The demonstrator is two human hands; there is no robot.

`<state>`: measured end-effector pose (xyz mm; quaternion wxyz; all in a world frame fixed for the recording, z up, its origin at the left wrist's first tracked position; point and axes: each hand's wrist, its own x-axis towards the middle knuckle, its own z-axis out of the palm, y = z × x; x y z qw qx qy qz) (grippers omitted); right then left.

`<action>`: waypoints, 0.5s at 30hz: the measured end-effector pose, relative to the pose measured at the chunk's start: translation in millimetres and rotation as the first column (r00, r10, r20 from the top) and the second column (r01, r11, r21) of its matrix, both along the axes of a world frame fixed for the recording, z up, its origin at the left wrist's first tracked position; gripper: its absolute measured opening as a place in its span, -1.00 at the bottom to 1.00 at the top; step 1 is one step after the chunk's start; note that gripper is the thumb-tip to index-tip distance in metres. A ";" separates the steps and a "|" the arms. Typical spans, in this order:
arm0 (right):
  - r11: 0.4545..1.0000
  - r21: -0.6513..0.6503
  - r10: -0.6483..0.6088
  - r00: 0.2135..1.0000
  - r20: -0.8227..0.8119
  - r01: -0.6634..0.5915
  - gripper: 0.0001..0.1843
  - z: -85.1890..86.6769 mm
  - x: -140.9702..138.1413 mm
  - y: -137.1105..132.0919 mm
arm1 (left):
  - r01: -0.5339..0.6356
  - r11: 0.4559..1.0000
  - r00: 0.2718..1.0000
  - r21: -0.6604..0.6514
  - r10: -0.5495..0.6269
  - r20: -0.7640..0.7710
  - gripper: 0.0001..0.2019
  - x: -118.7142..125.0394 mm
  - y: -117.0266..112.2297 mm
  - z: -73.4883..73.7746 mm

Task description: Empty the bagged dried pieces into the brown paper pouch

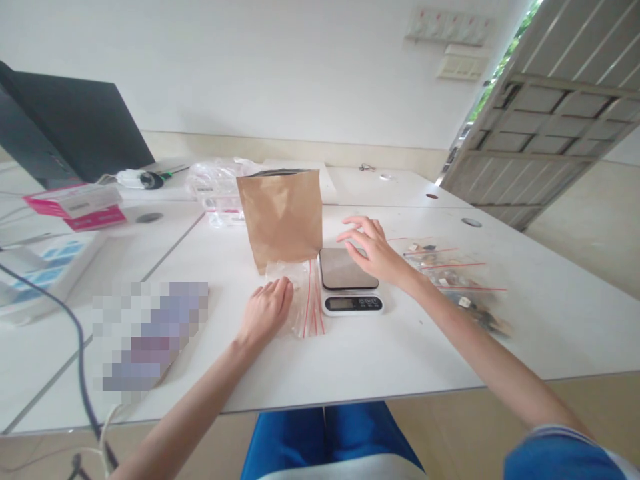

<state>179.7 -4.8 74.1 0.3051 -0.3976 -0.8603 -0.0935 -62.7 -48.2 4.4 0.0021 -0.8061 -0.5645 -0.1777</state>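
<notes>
**Hands at digital scale, zip bag under left hand**

A brown kraft paper bag (280,217) stands upright on the table (400,353), partly hiding crumpled plastic bags (216,187) behind it. Red-striped zip bags holding small dark items (453,280) lie to the right. On the left are a pink box (75,207), a white box with blue print (45,273), a black laptop (65,127) and a pixelated item (150,333), which cannot be identified. A dark cable (77,347) runs past the table's front left.

The table is white, made of joined panels. Behind it are a white wall with a socket strip (447,25) and, at right, a panelled door (540,113).

The left hand (267,310) has an open grip, resting palm down on a clear zip bag (305,300), which lies flat just beside the digital scale (349,280). It is not closed on the bag. The right hand (373,248) is open, fingers spread at the scale's platform; contact cannot be confirmed.
</notes>
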 end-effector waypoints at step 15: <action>0.633 -0.169 -0.770 0.636 -0.044 0.755 -0.76 -76.5 189.7 -119.0 | -0.617 0.781 0.708 -0.094 0.603 0.367 -0.50 -183.0 -76.2 -0.3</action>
